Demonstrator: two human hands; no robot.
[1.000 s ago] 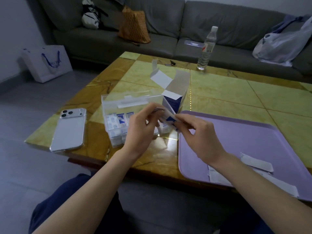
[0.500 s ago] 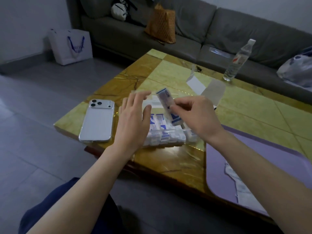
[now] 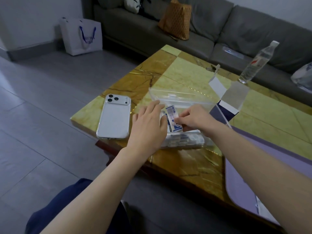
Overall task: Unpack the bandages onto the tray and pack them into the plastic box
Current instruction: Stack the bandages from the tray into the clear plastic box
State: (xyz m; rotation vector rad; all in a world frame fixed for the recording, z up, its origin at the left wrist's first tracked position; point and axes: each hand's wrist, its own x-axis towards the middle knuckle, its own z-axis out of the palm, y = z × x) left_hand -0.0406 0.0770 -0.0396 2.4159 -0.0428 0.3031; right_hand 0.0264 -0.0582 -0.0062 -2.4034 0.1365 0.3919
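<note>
Here, right hand [image 3: 194,118] pinches bandage [image 3: 172,117] inside plastic box [image 3: 185,141].

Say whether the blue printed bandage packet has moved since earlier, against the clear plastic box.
Yes. Pinched in the right hand, the blue printed bandage packet has gone down into the clear plastic box.

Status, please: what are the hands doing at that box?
Left hand open at box edge. Right hand pinches bandage over box. Lid open, nothing blocking.
</note>
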